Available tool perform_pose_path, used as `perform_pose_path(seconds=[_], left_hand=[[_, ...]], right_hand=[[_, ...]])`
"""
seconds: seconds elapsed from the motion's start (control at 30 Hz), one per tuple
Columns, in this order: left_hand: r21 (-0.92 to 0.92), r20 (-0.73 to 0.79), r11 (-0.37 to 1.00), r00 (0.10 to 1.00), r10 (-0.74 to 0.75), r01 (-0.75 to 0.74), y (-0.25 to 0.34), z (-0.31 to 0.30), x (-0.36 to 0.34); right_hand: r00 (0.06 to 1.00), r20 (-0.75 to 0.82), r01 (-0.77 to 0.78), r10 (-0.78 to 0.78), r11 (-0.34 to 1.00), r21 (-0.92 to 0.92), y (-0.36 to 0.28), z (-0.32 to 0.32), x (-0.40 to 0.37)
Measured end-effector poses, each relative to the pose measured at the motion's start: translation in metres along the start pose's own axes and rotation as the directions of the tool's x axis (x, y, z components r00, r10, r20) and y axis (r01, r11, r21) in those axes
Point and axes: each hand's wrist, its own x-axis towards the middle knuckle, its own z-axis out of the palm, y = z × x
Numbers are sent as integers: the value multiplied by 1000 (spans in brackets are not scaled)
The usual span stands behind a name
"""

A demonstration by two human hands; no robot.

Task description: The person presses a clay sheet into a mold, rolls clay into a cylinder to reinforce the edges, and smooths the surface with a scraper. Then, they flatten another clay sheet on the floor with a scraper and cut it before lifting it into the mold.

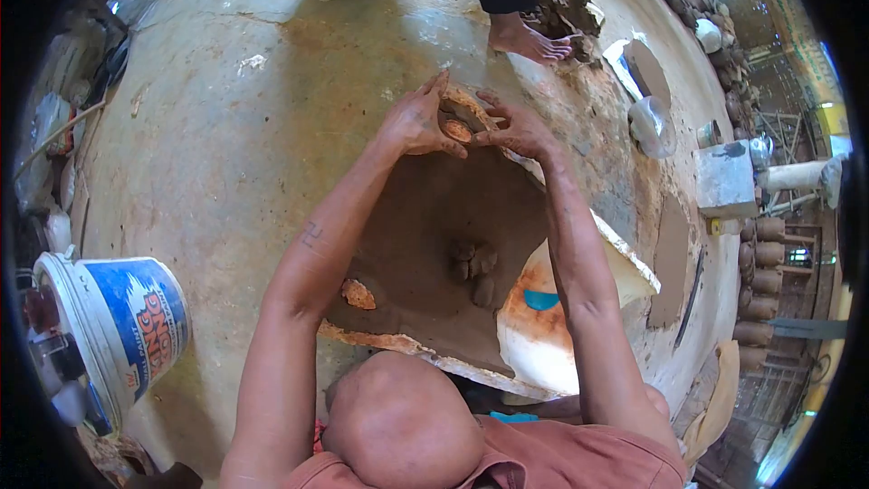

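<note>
A plaster-like slab or mould (625, 249) with a pale, chipped rim lies on the floor before me, wet brown clay (425, 208) spread over most of it. At its far end, my left hand (419, 119) rests on the left side with fingers stretched and thumb pointing inward. Opposite it, my right hand (520, 127) has its fingers apart at the rim. Between the two hands shows an orange-brown lump (457, 131). Several small clay lumps (475, 263) sit mid-surface. Another orange piece (358, 294) lies near the left edge, and a blue-green piece (541, 300) at the right.
A person's bare foot (532, 39) is beyond the slab, beside a heap of dark clay (566, 4). At left stands a paint bucket (136, 326). To the right are a plastic bag (652, 127), a grey block (726, 177) and stacked brown pots (760, 281).
</note>
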Motion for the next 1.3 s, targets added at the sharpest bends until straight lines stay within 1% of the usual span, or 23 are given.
perform_pose_path(seconds=[0.13, 0.17, 0.2, 0.3, 0.37, 0.5, 0.57, 0.6, 0.63, 0.67, 0.7, 0.77, 0.8, 0.83, 0.9, 0.93, 1.0, 1.03, 1.1, 1.13, 1.2, 1.23, 1.3], left_hand=[[-74, -67, 997, 997, 27, -31, -13, 6, 0], [-172, -35, 985, 999, 25, -31, -17, 6, 3], [-269, -4, 963, 1000, 27, -27, -19, 7, 4], [-241, -23, 970, 1000, -5, -1, -14, 2, 1], [-315, -3, 949, 1000, -4, 3, -17, 2, 2], [-522, 4, 852, 999, 39, -31, -26, 4, 4], [-507, 31, 862, 1000, -3, 18, -21, -9, -3], [-489, 60, 869, 997, -53, 76, -21, -13, -7], [-493, 61, 866, 996, -62, 84, -29, -8, -6], [-666, 101, 735, 991, -86, 131, -37, -4, -4], [-803, 144, 570, 985, -95, 172, -41, -3, -2], [-765, 150, 626, 987, -52, 149, -48, 0, 0], [-725, 153, 678, 988, -10, 120, -48, 0, 2], [-724, 153, 680, 988, -7, 117, -36, -10, -4], [-747, 194, 652, 981, 25, 131, -15, -28, -17], [-746, 194, 654, 981, 30, 127, -23, -21, -15], [-906, 114, 416, 992, 54, 81, -43, -5, -12], [-909, 101, 409, 994, 44, 75, -48, -5, -11], [-968, 170, -185, 985, 21, 171, -56, -6, -12], [-969, 166, -183, 986, 11, 166, -58, -4, -13], [-993, 87, -81, 995, -52, 83, -56, 0, -10], [-993, 89, -79, 995, -47, 85, -46, -6, -12], [-972, 234, -61, 962, -138, 227, -32, -11, -17]], right_hand=[[989, 148, 21, -15, 999, -40, -1, -10, 42], [987, 158, 21, -15, 999, -39, -2, -11, 50], [986, 164, 12, 8, 993, -119, -11, -14, 55], [978, 202, -14, 59, 976, -217, -32, -15, 74], [973, 215, 8, 84, 918, -396, -39, -8, 91], [955, 295, 99, 11, 930, -355, -40, -4, 95], [970, 194, -116, 149, 978, -175, -58, -4, 67], [969, 199, -113, 149, 977, -180, -51, -8, 69], [961, 186, -192, 205, 978, -85, -36, -14, 70], [949, 176, -268, 261, 963, 15, -22, -15, 73], [949, 178, -268, 261, 963, 18, -21, -8, 71], [938, 93, -330, 335, 942, -65, -18, 5, 63], [943, 89, -301, 322, 935, -189, -15, 7, 75], [943, 85, -302, 322, 935, -187, -18, 8, 79], [985, -36, -169, 167, 918, -359, -24, 11, 81], [985, -41, -170, 167, 918, -358, -34, 11, 74], [973, -151, 79, -173, 869, -488, -57, 11, 57], [974, -136, 92, -182, 863, -496, -66, 15, 49], [866, -202, 296, -458, 794, -531, -78, 32, 29], [864, -196, 306, -464, 793, -527, -80, 44, 16], [794, -23, 241, -607, 351, -905, -79, 62, -7], [794, -29, 236, -607, 352, -906, -76, 67, -11], [764, 48, 245, -644, 221, -944, -68, 77, -17]])
